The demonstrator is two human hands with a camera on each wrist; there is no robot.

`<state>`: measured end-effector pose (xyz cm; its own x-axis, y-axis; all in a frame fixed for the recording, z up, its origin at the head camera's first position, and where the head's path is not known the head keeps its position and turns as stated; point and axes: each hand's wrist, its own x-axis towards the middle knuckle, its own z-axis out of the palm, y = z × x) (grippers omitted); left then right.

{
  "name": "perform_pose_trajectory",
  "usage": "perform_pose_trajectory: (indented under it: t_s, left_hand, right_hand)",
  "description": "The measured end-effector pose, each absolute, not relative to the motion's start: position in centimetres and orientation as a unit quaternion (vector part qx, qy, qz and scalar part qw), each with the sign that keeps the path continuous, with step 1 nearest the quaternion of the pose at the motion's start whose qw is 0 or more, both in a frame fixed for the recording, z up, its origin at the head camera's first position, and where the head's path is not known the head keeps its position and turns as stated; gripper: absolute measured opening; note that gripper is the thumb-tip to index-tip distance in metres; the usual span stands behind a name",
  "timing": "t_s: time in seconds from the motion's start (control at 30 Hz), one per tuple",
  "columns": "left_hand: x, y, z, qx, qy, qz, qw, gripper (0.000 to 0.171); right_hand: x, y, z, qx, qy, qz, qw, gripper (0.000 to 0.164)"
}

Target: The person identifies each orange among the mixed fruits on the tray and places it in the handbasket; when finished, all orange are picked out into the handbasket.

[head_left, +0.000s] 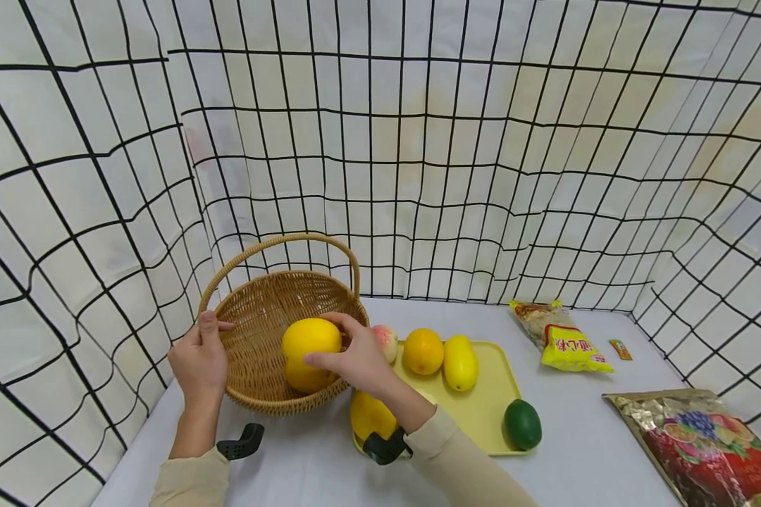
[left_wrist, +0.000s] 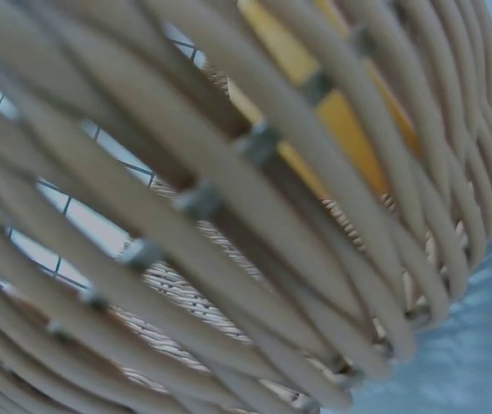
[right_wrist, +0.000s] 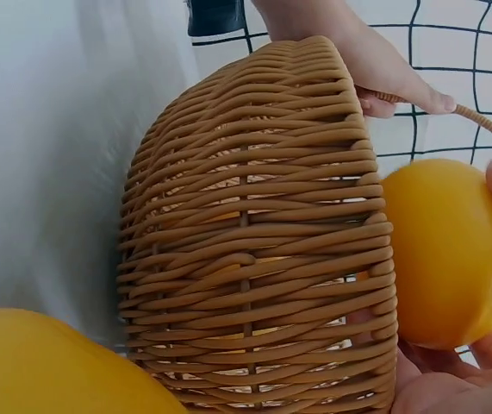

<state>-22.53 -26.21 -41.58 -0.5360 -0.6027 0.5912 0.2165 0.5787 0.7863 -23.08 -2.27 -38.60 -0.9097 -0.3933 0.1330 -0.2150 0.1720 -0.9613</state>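
A wicker basket point(head_left: 256, 338) with an arched handle stands tilted at the left, its opening facing me. My left hand point(head_left: 201, 355) grips its left rim where the handle begins. My right hand point(head_left: 364, 359) holds a round yellow fruit point(head_left: 311, 336) between thumb and fingers at the basket's mouth. In the right wrist view this yellow fruit point(right_wrist: 448, 250) shows just past the rim. Below it an orange fruit point(head_left: 306, 379) lies inside the basket. The left wrist view is filled by the basket's woven side point(left_wrist: 228, 198), with yellow showing through the gaps.
On a yellow tray point(head_left: 482, 415) lie an orange point(head_left: 423, 351), a long yellow fruit point(head_left: 461, 362), a pinkish peach point(head_left: 385, 341), another yellow fruit point(head_left: 370, 417) and a dark green avocado point(head_left: 522, 425). Snack bags point(head_left: 567, 345), a small packet point(head_left: 621, 349) and a red-gold bag point(head_left: 704, 451) lie right. Black wire mesh point(head_left: 418, 162) surrounds the table.
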Motion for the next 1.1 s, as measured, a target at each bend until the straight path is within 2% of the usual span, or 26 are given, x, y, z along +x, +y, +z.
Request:
perform_pose_trajectory:
  t_s: [0.2,0.43,0.7,1.1]
  left_hand:
    - [-22.5,-26.2,-41.6,0.111,-0.757,-0.436,0.474,0.064]
    - [-22.5,-26.1,-41.6,0.101,-0.757,-0.428,0.483,0.064]
    - [-22.4,-26.0,-41.5,0.087,-0.756,-0.428,0.487,0.062]
    - [-22.7,-26.2,-41.7,0.077,-0.75,-0.422,0.503,0.064]
  right_hand:
    - [-23.3,-2.6,-38.5,-0.246,0.796,-0.542,0.109,0.062]
    - [-23.5,-3.2,-38.5,-0.269,0.813,-0.5,0.127,0.065]
    - [-23.8,-3.7,-38.5,-0.297,0.826,-0.443,0.183,0.065]
    - [-23.6,-4.2,-38.6,-0.324,0.853,-0.374,0.167,0.068]
